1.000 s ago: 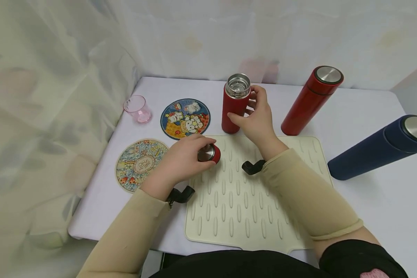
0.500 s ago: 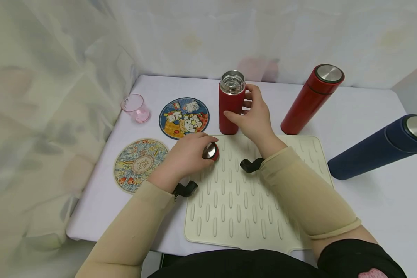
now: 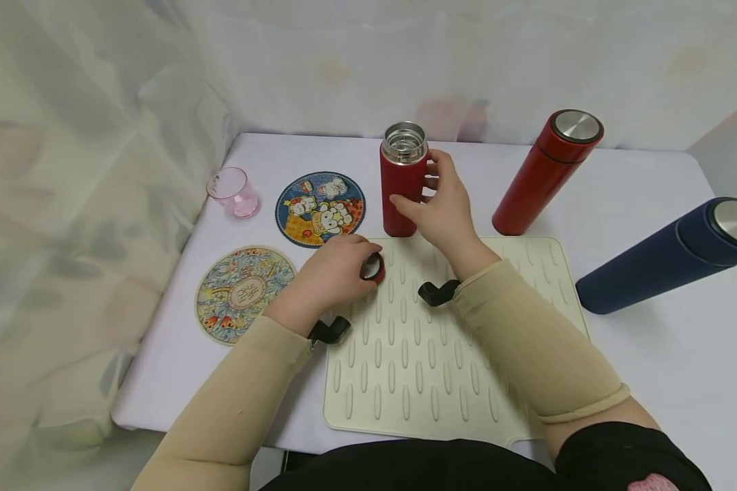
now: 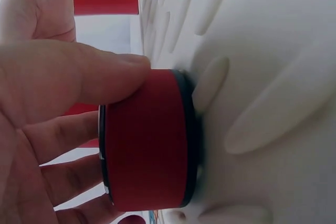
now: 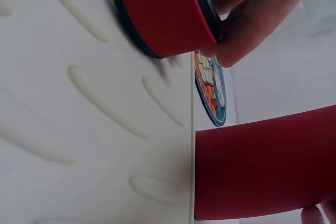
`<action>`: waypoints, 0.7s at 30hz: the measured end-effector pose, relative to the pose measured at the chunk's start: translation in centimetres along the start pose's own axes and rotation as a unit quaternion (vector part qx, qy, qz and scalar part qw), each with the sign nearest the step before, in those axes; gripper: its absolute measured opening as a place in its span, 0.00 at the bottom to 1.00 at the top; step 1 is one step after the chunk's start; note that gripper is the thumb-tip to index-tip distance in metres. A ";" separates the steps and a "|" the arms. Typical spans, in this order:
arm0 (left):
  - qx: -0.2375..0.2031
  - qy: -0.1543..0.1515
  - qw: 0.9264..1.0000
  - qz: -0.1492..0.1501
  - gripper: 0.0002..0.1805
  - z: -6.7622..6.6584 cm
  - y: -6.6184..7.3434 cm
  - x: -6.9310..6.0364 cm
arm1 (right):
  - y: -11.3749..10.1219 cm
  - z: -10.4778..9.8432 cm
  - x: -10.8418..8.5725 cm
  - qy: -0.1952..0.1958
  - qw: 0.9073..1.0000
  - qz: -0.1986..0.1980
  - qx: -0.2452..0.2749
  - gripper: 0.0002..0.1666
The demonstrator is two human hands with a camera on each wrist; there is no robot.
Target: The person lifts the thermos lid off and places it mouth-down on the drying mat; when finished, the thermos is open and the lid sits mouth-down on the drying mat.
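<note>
With thumb and fingers my left hand (image 3: 328, 279) grips a red thermos lid (image 3: 374, 268) that has a silver top. In the left wrist view the dark rim of this lid (image 4: 149, 145) is down at the ribbed cream mat (image 4: 262, 72). My right hand (image 3: 445, 208) holds a red thermos (image 3: 400, 198) round its right side, thumb in front. This thermos stands upright just behind the mat, its steel mouth uncovered and a strainer visible inside. In the right wrist view the thermos (image 5: 262, 166) shows beside the mat's edge, below the lid (image 5: 163, 11).
A taller red thermos (image 3: 540, 181) and a large navy thermos (image 3: 657, 262), both lidded, stand to the right. On the left are a pink glass cup (image 3: 236, 194), a blue cartoon coaster (image 3: 321, 209) and a patterned round coaster (image 3: 246, 293). A curtain backs the table (image 3: 178, 382).
My right hand has shifted the open red thermos a little to the left. My left hand has moved slightly right with the lid. The view has also shifted a little.
</note>
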State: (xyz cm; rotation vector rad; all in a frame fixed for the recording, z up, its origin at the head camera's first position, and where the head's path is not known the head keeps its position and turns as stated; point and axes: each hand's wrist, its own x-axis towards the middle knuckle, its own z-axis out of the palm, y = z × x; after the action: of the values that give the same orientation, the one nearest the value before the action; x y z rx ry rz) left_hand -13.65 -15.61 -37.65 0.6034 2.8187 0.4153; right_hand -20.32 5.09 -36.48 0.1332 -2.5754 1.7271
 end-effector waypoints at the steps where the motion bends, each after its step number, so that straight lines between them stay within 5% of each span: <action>1: 0.000 -0.001 1.000 0.001 0.30 0.0 0.1 0.0 | 0.0 0.0 -0.1 0.000 1.000 -0.002 -0.004 0.50; 8: 0.001 0.001 1.000 0.002 0.30 0.0 0.2 -0.1 | 0.2 -0.9 -1.4 0.001 0.999 -0.015 -0.030 0.48; 14: 0.005 0.005 1.000 -0.011 0.36 0.2 0.5 -0.7 | 0.9 -3.7 -3.9 0.003 0.997 -0.034 -0.068 0.38; 17: 0.006 0.015 1.000 -0.001 0.36 0.2 1.1 -1.5 | 1.6 -5.8 -5.4 0.031 0.995 -0.049 -0.082 0.33; 21: -0.002 0.040 0.999 0.029 0.31 0.0 2.4 -2.8 | 2.6 -8.7 -7.0 0.118 0.990 -0.046 -0.057 0.26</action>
State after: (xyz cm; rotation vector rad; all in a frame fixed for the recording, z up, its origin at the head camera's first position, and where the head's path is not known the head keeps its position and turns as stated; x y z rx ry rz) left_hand -10.29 -14.75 -36.48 0.6840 2.8796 0.4664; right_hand -13.73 14.42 -36.10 0.0403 -2.4468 1.4622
